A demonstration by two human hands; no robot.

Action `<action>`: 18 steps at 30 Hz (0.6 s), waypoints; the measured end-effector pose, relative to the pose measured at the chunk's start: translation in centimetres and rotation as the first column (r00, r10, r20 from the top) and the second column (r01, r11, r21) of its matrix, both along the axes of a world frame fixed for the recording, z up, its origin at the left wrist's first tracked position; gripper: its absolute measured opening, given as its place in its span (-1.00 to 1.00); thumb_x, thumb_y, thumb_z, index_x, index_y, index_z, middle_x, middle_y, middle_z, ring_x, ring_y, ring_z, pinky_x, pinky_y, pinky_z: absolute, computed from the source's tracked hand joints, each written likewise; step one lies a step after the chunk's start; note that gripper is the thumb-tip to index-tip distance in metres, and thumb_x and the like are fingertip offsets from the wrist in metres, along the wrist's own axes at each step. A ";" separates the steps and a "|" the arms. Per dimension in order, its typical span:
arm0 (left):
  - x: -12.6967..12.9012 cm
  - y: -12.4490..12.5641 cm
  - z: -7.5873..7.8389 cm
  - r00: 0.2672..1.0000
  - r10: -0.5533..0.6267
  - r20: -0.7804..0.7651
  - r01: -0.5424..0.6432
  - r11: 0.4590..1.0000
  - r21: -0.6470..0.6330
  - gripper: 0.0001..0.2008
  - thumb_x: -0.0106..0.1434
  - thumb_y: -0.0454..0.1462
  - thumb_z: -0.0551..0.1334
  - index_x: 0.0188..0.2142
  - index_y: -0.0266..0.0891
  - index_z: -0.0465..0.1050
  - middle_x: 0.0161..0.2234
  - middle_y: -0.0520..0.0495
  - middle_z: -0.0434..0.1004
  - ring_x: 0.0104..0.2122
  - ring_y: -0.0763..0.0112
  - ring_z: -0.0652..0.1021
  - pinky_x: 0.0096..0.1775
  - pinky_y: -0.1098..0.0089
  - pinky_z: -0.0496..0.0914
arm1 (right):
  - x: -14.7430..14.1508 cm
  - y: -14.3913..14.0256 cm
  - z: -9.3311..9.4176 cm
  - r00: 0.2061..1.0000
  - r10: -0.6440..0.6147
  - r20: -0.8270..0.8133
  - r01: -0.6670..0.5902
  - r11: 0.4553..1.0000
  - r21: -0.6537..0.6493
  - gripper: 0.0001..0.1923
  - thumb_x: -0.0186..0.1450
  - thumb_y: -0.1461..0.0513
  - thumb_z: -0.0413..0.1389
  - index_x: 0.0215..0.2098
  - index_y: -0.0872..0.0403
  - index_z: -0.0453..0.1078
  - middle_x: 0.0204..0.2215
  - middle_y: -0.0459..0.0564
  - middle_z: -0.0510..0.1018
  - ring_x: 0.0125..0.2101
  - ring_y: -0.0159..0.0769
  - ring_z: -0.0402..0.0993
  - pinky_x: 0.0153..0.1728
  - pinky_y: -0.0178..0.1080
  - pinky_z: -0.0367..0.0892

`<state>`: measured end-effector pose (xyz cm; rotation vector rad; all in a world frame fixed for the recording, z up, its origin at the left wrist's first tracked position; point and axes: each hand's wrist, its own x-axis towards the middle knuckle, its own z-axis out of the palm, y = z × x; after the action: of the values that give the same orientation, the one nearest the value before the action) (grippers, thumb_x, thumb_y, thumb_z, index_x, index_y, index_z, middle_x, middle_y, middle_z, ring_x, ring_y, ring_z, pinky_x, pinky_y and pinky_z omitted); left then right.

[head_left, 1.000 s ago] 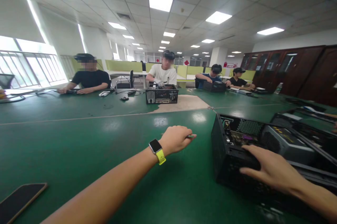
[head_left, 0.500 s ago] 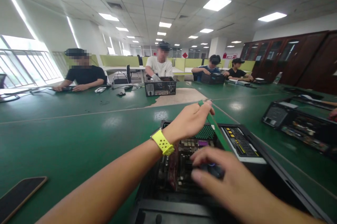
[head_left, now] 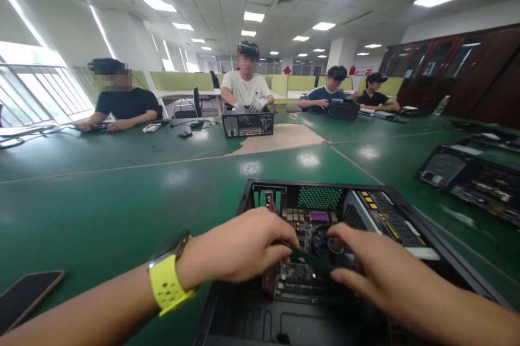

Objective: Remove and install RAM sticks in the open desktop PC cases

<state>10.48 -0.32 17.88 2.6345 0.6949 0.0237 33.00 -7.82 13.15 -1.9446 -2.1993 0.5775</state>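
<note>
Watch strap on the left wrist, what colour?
Bright yellow-green watch strap, with small perforations; the head view shows it plainly.

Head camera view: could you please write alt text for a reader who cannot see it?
Two bare hands, left hand and right hand, hold a thin green circuit strip between them over the motherboard inside an open black computer case on a green table. A dark phone lies near the left forearm; four people sit working at the far side.

head cam | faces forward-down | close over open computer case (head_left: 365, 210) | single view
</note>
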 end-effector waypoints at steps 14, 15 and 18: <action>6.3 1.7 -4.3 0.920 -0.189 -0.343 0.242 0.963 0.118 -0.84 0.17 -0.25 0.15 -0.32 -0.07 0.52 -0.38 -0.02 0.59 -0.35 0.23 0.57 -0.42 0.35 0.41 | -1.2 1.1 -2.2 0.836 0.327 0.441 -0.194 0.927 -0.321 -0.83 0.15 0.28 0.10 -0.36 0.10 0.54 -0.38 0.17 0.59 -0.35 0.05 0.54 -0.34 -0.04 0.42; 6.4 1.6 -4.7 0.910 -0.186 -0.370 0.256 0.955 0.149 -0.85 0.16 -0.26 0.16 -0.34 -0.10 0.52 -0.38 -0.06 0.59 -0.37 0.21 0.57 -0.42 0.33 0.42 | -1.2 1.2 -2.7 0.823 0.338 0.457 -0.215 0.929 -0.300 -0.83 0.15 0.31 0.09 -0.37 0.11 0.54 -0.40 0.18 0.59 -0.38 0.02 0.54 -0.37 -0.07 0.41; 7.4 0.9 -7.0 0.867 -0.197 -0.457 0.332 0.913 0.237 -0.89 0.09 -0.32 0.21 -0.40 -0.22 0.53 -0.43 -0.18 0.59 -0.41 0.14 0.58 -0.43 0.26 0.44 | -1.3 1.4 -4.1 0.811 0.350 0.469 -0.282 0.936 -0.209 -0.82 0.11 0.39 0.07 -0.42 0.14 0.52 -0.45 0.19 0.58 -0.43 -0.04 0.53 -0.43 -0.15 0.38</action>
<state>17.93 0.57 10.85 3.0557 0.4738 -0.5885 31.72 -6.42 9.08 -1.9704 -2.9152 0.2714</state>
